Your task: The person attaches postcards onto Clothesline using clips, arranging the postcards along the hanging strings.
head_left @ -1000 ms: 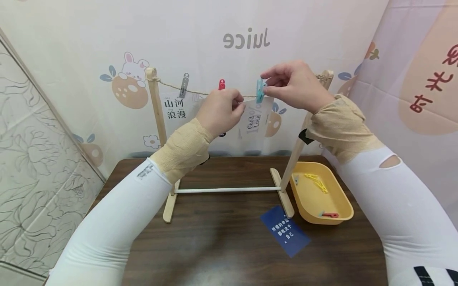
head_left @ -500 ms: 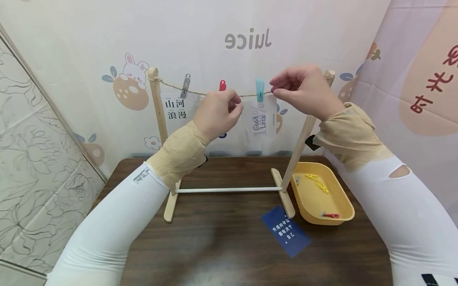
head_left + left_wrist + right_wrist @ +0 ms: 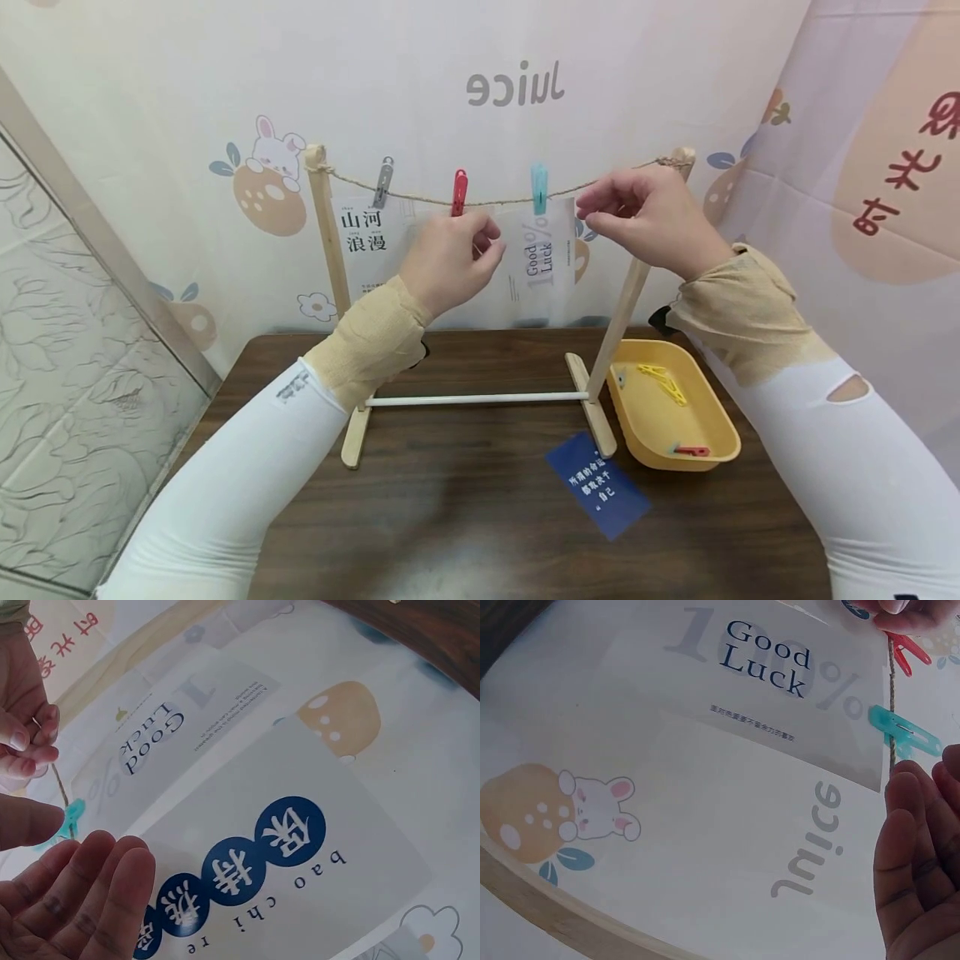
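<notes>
A light-blue clothespin clips the "Good Luck" card to the twine. My right hand hovers just right of that card, fingers relaxed and holding nothing. Left of the card is my left hand, its thumb and fingers apart with nothing between them. Behind it, a card with blue circles hangs below the red clothespin; the head view mostly hides this card. Farther left, a grey clothespin holds a card with large black characters.
A wooden stand with a white crossbar carries the twine. At its right foot lies a dark blue card on the brown table. The yellow tray beside it contains yellow clothespins and a red one.
My right hand has let go of the light-blue clothespin and moved right and slightly down. My left hand has come away from the Good Luck card, shifting slightly left and down.
</notes>
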### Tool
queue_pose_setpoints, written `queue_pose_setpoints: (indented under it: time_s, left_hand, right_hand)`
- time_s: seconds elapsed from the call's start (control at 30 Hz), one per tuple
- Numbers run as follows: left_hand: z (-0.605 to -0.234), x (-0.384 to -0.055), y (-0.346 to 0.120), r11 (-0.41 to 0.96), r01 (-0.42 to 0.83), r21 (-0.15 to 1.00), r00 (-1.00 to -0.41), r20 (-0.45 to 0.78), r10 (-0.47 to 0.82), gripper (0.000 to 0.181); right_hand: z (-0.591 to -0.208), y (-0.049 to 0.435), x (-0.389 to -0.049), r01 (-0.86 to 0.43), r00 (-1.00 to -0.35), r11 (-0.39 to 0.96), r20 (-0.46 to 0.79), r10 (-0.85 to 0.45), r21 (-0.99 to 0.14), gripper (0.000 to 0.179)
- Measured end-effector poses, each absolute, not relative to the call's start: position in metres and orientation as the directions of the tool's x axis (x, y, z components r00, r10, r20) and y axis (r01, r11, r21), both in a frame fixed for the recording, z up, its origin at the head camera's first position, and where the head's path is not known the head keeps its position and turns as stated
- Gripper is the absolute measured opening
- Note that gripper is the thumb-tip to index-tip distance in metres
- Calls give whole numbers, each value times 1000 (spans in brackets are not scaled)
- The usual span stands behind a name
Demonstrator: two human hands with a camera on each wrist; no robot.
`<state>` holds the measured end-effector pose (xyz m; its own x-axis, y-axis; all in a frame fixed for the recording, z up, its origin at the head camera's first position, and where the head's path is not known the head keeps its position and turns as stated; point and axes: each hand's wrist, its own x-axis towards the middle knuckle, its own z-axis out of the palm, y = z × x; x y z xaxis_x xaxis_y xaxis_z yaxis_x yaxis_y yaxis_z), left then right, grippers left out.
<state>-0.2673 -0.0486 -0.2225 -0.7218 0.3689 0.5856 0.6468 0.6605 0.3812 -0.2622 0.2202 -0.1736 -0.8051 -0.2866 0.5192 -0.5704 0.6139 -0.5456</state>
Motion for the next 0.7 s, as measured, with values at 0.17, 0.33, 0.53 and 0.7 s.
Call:
queue_pose_setpoints:
  time_s: [0.17,0.33,0.53,0.7]
  left_hand:
    - [-226,-266,-49,653,647,394,-727,578,371,16]
    - [-231,-262,-50,639,648,414,-730,576,368,16]
    - [-240,-262,-51,627,663,409,-716,591,371,17]
    - [-246,-262,-52,619,676,400,-704,600,381,17]
  right_hand:
    - [-180,224,-261,-568,-805,619,524,-279,-543,14]
    - [-187,226,-257,-562,-811,615,514,-279,-553,13]
    - [-196,229,-255,-564,-811,611,511,-284,-556,13]
    - [-203,232,-255,-557,-816,616,505,-281,-557,13]
